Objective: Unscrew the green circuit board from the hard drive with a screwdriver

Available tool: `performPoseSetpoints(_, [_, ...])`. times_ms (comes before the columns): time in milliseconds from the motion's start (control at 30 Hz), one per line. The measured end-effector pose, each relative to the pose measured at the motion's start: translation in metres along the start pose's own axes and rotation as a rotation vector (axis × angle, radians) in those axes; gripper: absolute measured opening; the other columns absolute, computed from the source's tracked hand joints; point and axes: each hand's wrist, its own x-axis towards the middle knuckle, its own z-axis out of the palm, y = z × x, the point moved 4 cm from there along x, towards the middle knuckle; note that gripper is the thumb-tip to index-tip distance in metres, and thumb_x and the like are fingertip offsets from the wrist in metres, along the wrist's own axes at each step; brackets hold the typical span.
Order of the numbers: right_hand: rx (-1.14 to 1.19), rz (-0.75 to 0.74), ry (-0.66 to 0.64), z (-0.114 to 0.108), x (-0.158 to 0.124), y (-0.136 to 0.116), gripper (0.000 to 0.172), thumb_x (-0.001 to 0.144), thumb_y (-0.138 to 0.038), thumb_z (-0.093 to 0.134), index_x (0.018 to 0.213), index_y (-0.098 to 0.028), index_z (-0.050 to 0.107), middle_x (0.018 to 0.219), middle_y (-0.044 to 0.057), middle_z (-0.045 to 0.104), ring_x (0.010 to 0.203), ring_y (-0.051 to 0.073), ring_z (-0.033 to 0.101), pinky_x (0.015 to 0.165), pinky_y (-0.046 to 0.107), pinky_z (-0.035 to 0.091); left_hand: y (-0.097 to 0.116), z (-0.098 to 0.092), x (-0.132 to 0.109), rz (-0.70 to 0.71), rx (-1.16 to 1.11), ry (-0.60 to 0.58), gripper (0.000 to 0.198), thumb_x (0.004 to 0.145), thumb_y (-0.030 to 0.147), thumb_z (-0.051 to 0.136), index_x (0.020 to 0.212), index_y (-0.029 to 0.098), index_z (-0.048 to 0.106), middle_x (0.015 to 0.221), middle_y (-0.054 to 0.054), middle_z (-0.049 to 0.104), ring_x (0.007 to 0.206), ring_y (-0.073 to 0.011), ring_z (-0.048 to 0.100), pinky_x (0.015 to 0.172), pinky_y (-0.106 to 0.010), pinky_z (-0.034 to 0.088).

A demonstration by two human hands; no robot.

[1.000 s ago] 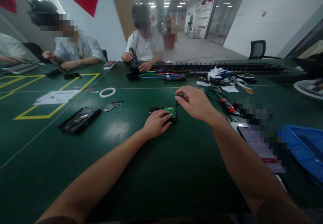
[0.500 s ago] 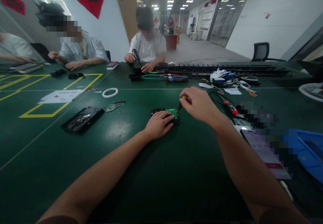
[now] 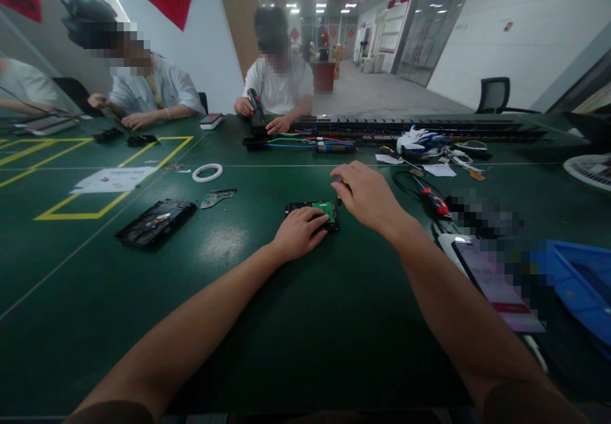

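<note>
Green matting [image 3: 305,322] covers the bench. The stretch between you and the hard drive [image 3: 321,208] lies bare, as does the strip on its left up to the black casing [image 3: 155,222]. On your right, room is tighter: a red-handled screwdriver [image 3: 434,202] lies just beside your right wrist, and a blue tray [image 3: 580,284] sits at the near right edge. A white tape ring [image 3: 207,172] and a loose board [image 3: 217,198] lie farther off on the left. Your left hand [image 3: 298,233] rests on the drive, fingers loosely spread, pressing it flat. Your right hand [image 3: 367,198] is closed round a yellow-marked screwdriver [image 3: 342,186] at the drive's right edge.
</note>
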Motion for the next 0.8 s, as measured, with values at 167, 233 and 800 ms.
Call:
performPoseSetpoints(167, [-0.029, 0.015, 0.02, -0.003, -0.001, 0.003, 0.013, 0.093, -0.018, 0.061, 0.104, -0.016, 0.068, 0.107, 0.015, 0.065, 0.099, 0.029, 0.062, 0.089, 0.041, 0.049, 0.001, -0.001, 0.0, 0.002, 0.005, -0.004, 0.041, 0.102, 0.041, 0.058, 0.14, 0.025, 0.064, 0.138, -0.011, 0.064, 0.128, -0.0304, 0.061, 0.108, -0.052, 0.051])
performPoseSetpoints(233, [-0.018, -0.001, 0.001, -0.006, -0.001, 0.004, 0.011, 0.093, -0.018, 0.062, 0.101, -0.017, 0.069, 0.103, 0.013, 0.066, 0.097, 0.028, 0.062, 0.09, 0.042, 0.049, 0.001, -0.001, 0.0, 0.0, 0.012, -0.004, 0.041, 0.102, 0.041, 0.058, 0.139, 0.024, 0.065, 0.138, -0.011, 0.064, 0.128, -0.0306, 0.061, 0.108, -0.052, 0.051])
performPoseSetpoints(800, [0.007, -0.011, -0.043, -0.002, 0.0, 0.001, 0.008, 0.099, -0.022, 0.057, 0.099, -0.021, 0.065, 0.099, 0.008, 0.072, 0.091, 0.025, 0.064, 0.081, 0.037, 0.044, -0.001, 0.001, 0.0, 0.001, 0.005, 0.008, 0.041, 0.102, 0.04, 0.059, 0.138, 0.025, 0.065, 0.138, -0.011, 0.064, 0.127, -0.0305, 0.061, 0.108, -0.052, 0.051])
